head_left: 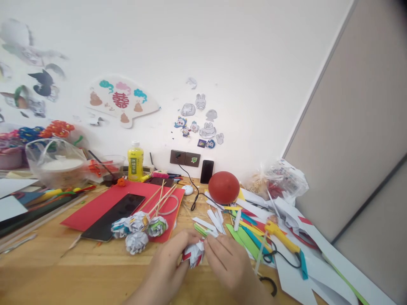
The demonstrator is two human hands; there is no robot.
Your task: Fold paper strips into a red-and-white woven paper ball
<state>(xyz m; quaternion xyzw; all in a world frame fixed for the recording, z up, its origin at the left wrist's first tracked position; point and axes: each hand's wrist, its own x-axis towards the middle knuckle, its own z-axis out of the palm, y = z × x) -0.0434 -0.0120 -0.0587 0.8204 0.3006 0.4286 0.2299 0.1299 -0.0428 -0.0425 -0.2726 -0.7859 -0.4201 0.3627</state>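
Note:
Between my two hands, low in the middle of the view, is a white and red folded paper flower point(194, 255). My left hand point(171, 258) grips it from the left, thumb and fingers closed round its side. My right hand point(227, 258) is closed at its upper right edge, the fingertips pressed together there; those fingers hide part of the flower. Just left of my hands lie several finished-looking paper flowers point(136, 242) on wooden sticks point(163, 197). Cut paper strips point(216, 220) lie right behind my fingers.
A yellow hot glue gun point(282, 237) lies at right among paper scraps point(318, 258). Behind stand a red balloon point(224, 187), a phone point(207, 171) and a yellow bottle point(135, 163). A dark tablet point(114, 217) rests on red card point(92, 207). A black cable point(193, 202) crosses the table.

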